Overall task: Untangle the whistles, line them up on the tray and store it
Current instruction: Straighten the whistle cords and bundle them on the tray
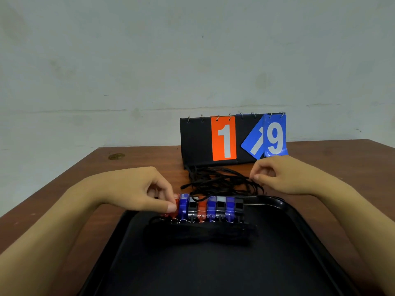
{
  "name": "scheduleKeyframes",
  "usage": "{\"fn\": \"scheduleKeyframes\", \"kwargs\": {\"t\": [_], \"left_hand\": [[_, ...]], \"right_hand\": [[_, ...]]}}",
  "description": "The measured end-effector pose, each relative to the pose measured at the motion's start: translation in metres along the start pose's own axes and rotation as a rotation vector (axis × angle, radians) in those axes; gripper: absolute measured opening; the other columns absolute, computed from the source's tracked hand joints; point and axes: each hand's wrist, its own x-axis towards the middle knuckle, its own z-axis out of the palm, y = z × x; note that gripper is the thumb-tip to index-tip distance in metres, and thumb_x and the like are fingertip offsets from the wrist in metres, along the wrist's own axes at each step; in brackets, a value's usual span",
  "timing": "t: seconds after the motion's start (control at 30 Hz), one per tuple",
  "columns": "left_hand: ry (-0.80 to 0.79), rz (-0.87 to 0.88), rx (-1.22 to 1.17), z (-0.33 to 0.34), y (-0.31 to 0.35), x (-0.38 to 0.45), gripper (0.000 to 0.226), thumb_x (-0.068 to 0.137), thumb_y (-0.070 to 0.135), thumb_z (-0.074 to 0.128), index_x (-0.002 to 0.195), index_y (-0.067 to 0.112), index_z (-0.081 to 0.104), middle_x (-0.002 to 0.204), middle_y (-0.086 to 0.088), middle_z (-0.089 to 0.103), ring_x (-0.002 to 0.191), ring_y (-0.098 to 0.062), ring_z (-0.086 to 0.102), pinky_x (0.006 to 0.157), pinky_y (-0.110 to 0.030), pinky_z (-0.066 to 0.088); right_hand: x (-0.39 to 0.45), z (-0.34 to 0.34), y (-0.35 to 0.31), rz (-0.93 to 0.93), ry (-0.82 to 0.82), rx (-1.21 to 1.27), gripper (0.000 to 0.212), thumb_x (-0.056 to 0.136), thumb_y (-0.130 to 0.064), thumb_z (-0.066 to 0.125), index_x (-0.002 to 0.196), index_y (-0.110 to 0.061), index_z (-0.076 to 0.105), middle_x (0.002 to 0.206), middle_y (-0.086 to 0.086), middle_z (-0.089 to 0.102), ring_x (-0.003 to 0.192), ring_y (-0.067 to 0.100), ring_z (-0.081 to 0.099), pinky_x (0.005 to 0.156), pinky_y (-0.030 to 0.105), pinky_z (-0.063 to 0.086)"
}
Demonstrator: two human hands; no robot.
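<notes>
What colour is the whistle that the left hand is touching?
Red; the left hand pinches the red whistle at the row's left end, seen in the head view.

You are at a plain indoor workstation, most likely a sports-equipment or storage room rather than a home or kitchen. Check the evidence: a brown wooden table [333, 159] stands against a bare, stained, pale wall [149, 60]. At 12 o'clock, a black flip scoreboard [196, 142] stands on the table, showing an orange card [223, 138] marked 1 and a blue card [275, 135] marked 9. At 6 o'clock, a black tray [213, 270] carries a row of coloured whistles [211, 208], consistent with sports kit.
</notes>
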Motion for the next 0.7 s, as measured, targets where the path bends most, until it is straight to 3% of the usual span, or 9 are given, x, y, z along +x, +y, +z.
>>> {"fn": "scheduleKeyframes", "kwargs": {"t": [0.13, 0.3, 0.4, 0.47, 0.53, 0.7], "left_hand": [[0.096, 0.029, -0.037, 0.003, 0.004, 0.002, 0.018, 0.099, 0.037, 0.067, 0.086, 0.032, 0.078, 0.074, 0.007, 0.073, 0.059, -0.003, 0.052, 0.059, -0.020, 0.042], [0.175, 0.014, -0.032, 0.007, 0.001, 0.007, 0.019, 0.100, 0.036, 0.063, 0.089, 0.031, 0.078, 0.076, 0.002, 0.075, 0.062, -0.012, 0.058, 0.063, -0.028, 0.046], [0.214, 0.010, -0.025, 0.009, -0.001, 0.010, 0.019, 0.100, 0.037, 0.062, 0.090, 0.034, 0.078, 0.076, 0.003, 0.075, 0.066, -0.023, 0.063, 0.063, -0.027, 0.046], [0.242, 0.015, -0.016, 0.011, -0.001, 0.012, 0.019, 0.100, 0.037, 0.061, 0.091, 0.034, 0.078, 0.075, 0.005, 0.075, 0.066, -0.022, 0.063, 0.062, -0.025, 0.046], [0.259, 0.022, -0.009, 0.012, -0.001, 0.014, 0.020, 0.101, 0.037, 0.061, 0.092, 0.033, 0.078, 0.073, 0.006, 0.074, 0.063, -0.016, 0.062, 0.061, -0.023, 0.046], [0.263, 0.017, -0.004, 0.014, -0.002, 0.016, 0.019, 0.101, 0.036, 0.061, 0.093, 0.033, 0.078, 0.073, 0.006, 0.075, 0.072, -0.025, 0.065, 0.063, -0.025, 0.048]], "right_hand": [[0.005, 0.004, 0.013, 0.053, 0.000, -0.064, 0.007, 0.097, -0.031, 0.064, 0.097, -0.038, 0.067, 0.091, -0.016, 0.068, 0.085, 0.001, 0.063, 0.072, 0.014, 0.047], [0.007, 0.011, 0.020, 0.101, 0.018, -0.100, 0.005, 0.096, -0.034, 0.067, 0.100, -0.033, 0.066, 0.089, -0.015, 0.065, 0.081, 0.001, 0.061, 0.064, 0.013, 0.043], [0.012, 0.017, 0.020, 0.107, 0.080, -0.076, 0.005, 0.096, -0.034, 0.066, 0.092, -0.036, 0.064, 0.091, -0.016, 0.066, 0.086, 0.003, 0.063, 0.072, 0.017, 0.051], [0.017, 0.023, 0.021, 0.128, 0.105, -0.053, 0.010, 0.096, -0.031, 0.065, 0.090, -0.038, 0.063, 0.093, -0.016, 0.068, 0.088, 0.003, 0.063, 0.079, 0.026, 0.057], [0.021, 0.028, 0.021, 0.151, 0.081, -0.004, 0.010, 0.096, -0.027, 0.065, 0.094, -0.037, 0.065, 0.095, -0.014, 0.068, 0.088, 0.003, 0.063, 0.076, 0.022, 0.053], [0.024, 0.036, 0.018, 0.153, 0.026, 0.079, 0.011, 0.096, -0.025, 0.065, 0.103, -0.031, 0.059, 0.092, -0.010, 0.069, 0.083, 0.004, 0.064, 0.067, 0.015, 0.044]]}}
